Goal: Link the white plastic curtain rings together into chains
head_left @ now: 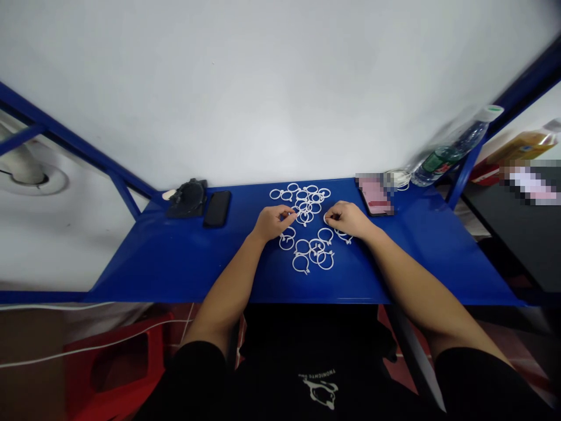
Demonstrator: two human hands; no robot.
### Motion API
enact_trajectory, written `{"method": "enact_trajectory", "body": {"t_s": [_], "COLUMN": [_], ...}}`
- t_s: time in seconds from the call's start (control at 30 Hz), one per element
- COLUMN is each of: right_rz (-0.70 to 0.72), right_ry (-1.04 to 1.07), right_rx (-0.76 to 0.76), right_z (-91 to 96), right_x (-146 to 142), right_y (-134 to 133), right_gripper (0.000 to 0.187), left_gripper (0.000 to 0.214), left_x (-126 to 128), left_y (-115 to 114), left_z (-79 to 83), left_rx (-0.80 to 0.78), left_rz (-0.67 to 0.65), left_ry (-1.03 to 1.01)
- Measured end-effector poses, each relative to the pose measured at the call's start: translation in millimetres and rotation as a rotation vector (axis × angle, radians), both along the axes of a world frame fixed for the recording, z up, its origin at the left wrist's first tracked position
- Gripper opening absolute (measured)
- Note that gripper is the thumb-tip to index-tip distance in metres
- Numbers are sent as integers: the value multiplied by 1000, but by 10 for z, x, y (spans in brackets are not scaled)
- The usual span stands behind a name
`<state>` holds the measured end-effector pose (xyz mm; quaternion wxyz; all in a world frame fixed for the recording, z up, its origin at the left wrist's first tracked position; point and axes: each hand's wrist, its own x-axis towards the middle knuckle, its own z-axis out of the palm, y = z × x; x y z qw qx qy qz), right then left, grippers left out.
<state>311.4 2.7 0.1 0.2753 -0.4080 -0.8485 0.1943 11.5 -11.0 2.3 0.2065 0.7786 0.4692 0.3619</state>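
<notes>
Blue bench (175, 257), ring pile (307, 199) at centre. Your left hand (272, 223) pinches a white plastic ring (303, 218) within the pile. Your right hand (349, 220): fingers curled tight beside the pile, hold unclear. Black phone (217, 209) lies well left.

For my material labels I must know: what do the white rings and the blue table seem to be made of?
White rings: probably plastic, matt; they are thin and evenly white, with small tabs. Blue table: likely painted metal, glossy; its smooth top shows soft reflections and its front edge is thin.
</notes>
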Motion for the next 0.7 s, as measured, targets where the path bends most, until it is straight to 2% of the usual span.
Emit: {"method": "enact_trajectory", "body": {"t_s": [0.07, 0.13, 0.3, 0.47, 0.6, 0.7], "right_rz": [-2, -13, 6, 21, 47, 158], "right_ry": [-4, -2, -39, -185, -226, -257], "right_rx": [-6, -10, 45, 125, 216, 243], "right_z": [2, 7, 22, 73, 141, 154], "right_x": [-1, -4, -16, -36, -169, -341], "right_y": [-5, -13, -22, -70, -195, -279], "right_gripper": [8, 6, 26, 31, 33, 42], "left_gripper": [14, 12, 21, 6, 5, 6], "left_x": [2, -1, -8, 6, 23, 30], "left_y": [35, 64, 80, 65, 70, 68], "left_z": [-17, -37, -86, -85, -76, -94], "left_rx": [47, 55, -40, -104, -10, 43], "left_rz": [73, 92, 12, 1, 52, 91], "left_ry": [18, 45, 135, 224, 129, 3]}}
